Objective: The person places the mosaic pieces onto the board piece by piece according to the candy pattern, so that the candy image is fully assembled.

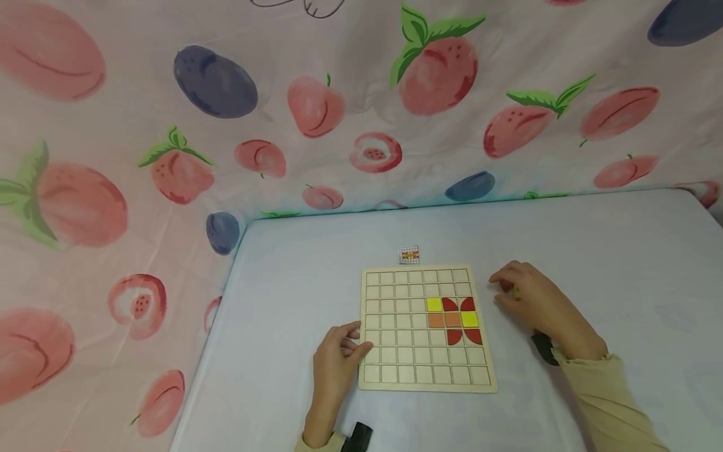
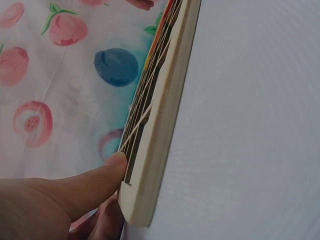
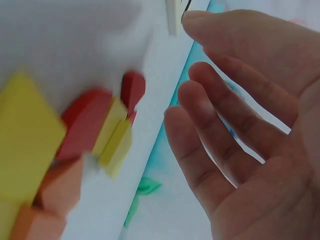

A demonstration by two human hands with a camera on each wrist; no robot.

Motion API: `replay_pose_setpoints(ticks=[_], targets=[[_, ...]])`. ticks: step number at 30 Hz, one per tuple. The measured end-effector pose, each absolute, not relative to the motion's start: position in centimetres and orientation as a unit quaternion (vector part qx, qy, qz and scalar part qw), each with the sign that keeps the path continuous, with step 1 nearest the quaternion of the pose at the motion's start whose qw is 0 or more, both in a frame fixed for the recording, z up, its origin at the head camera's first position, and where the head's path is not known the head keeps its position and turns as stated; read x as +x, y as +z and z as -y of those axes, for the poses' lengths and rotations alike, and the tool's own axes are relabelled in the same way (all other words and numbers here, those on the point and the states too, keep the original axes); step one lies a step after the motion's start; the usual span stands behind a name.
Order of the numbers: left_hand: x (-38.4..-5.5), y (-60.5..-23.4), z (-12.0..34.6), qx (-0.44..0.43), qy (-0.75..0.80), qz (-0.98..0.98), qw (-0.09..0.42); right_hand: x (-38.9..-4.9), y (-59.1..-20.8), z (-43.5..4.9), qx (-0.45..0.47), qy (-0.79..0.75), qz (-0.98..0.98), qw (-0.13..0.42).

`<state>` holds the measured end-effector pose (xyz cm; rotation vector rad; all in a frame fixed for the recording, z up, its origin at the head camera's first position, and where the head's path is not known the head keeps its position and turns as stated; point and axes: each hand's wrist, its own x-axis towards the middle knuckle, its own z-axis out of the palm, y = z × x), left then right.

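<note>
A square wooden grid board lies on the table with red quarter-circle, yellow square and orange square pieces set in its right half. My left hand holds the board's left edge, thumb at the rim and other fingers curled beside it. To the right of the board, my right hand hovers with loosely bent fingers. The right wrist view shows nothing between its fingers. Near that hand lie loose blocks: yellow, red and orange. From the head view the hand mostly hides them.
Just beyond the board's far edge is a small card with a printed grid pattern. A pale cloth covers the table. Behind and at the left hangs a fruit-print curtain.
</note>
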<state>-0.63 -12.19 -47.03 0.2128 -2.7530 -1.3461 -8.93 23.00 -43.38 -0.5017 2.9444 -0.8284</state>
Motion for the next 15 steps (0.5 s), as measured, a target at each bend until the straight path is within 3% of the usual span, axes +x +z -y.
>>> replay_pose_setpoints(ticks=[15], targets=[[-0.7, -47.1, 12.2, 0.08, -0.436, 0.896, 0.03, -8.8, -43.2, -25.8, -0.099, -0.257, -0.96, 0.054]])
